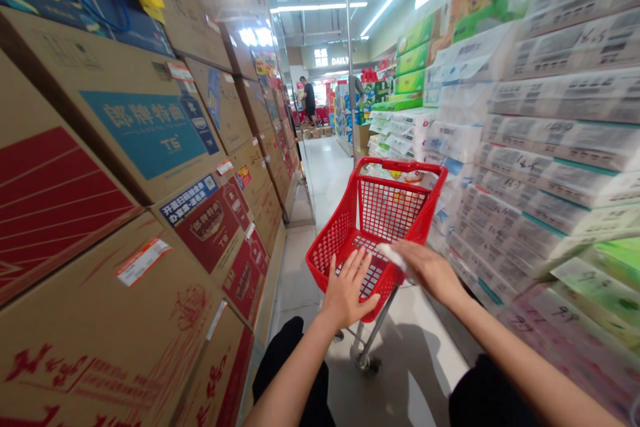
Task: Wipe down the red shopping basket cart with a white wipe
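A red shopping cart [395, 213] with latticed plastic walls stands in front of me on metal legs with casters. My left hand [350, 290] is open, its fingers spread over the cart's near side. From this angle I cannot tell whether the palm touches the rim. At the cart's right side, my right hand [433, 270] has its fingers together on a small crumpled white piece [393, 255] that looks like tissue. Motion blurs that white piece, and its edges are unclear. Through the lattice, the inside of the cart shows no goods on its floor.
Stacked cardboard cartons [155, 127] rise close on the left. White packs of paper [540, 160] are piled high along the right. A thin pole [350, 47] stands ahead beyond the cart. Farther down the aisle floor [325, 160], a person in dark clothes [309, 100] is near some boxes.
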A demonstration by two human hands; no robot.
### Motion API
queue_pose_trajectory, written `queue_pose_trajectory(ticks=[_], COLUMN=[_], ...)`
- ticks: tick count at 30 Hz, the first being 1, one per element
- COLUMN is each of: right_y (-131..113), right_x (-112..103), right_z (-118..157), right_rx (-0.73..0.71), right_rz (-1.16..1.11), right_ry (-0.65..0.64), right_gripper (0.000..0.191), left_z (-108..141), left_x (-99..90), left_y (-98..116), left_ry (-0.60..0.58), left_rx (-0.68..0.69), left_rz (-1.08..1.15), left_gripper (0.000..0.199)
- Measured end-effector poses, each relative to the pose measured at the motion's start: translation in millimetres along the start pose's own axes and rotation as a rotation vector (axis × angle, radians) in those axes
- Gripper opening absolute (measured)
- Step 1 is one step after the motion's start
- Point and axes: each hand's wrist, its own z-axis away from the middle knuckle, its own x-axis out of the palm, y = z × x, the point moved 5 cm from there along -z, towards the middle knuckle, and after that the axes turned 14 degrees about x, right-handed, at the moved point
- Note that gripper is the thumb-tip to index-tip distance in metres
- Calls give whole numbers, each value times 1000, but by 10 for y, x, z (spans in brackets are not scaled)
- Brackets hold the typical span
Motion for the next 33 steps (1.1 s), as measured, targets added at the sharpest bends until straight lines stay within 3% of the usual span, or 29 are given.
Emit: queue_pose_trajectory(ticks=[2,5,9,12,19,22,27,30,33], right_y=[311,493,352,316,405,162,-316,-214,106], right_x=[-235,-347,-15,218,322,345,375,346,346], right_z=[-191,-346,-261,-129,-145,-99,87,14,-197], right_rx=[146,175,79,89,87,49,-148,-200,-110], right_rz=[88,181,64,-68,-103,-144,-171,-148,-119], right_ry=[143,203,131,138,-56,-75,-195,-202,-122], right_gripper=[53,54,48,47,56,55,55,50,45], left_z=[-2,-6,-6,1,-16,-27,14,46,47], left_x=[-14,-23,-16,-9,20,24,16,0,-6], left_y=[8,16,14,6,-2,-7,-60,-73,-52], left_ry=[-1,0,5,4,-7,15,22,14,9], left_rx=[5,7,-2,-1,-6,-3,-7,-2,13], left_rz=[0,1,2,3,16,11,0,-3,-3], left_gripper=[85,86,86,87,89,90,99,98,96])
